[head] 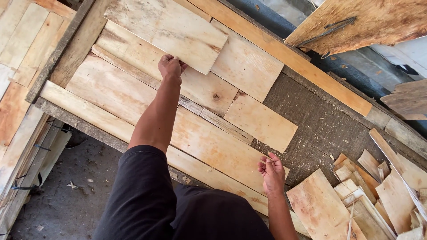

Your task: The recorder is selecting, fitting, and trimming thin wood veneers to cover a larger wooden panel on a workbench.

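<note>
My left hand (171, 66) is stretched far forward and pinches the near edge of a pale rectangular veneer sheet (169, 26), which lies skewed on top of other sheets. More thin wooden sheets (200, 142) lie side by side on a rough wooden frame (80, 118). A smaller sheet (260, 122) rests at the right end of that layer. My right hand (271, 171) hovers low near the frame's front edge, fingers loosely curled and apart, holding nothing.
A heap of several veneer offcuts (360, 195) lies at the lower right on a dark, sawdust-covered surface (320, 129). A long plank (289, 58) borders the far side. Stacked sheets (22, 66) stand at the left, above a grey floor (66, 191).
</note>
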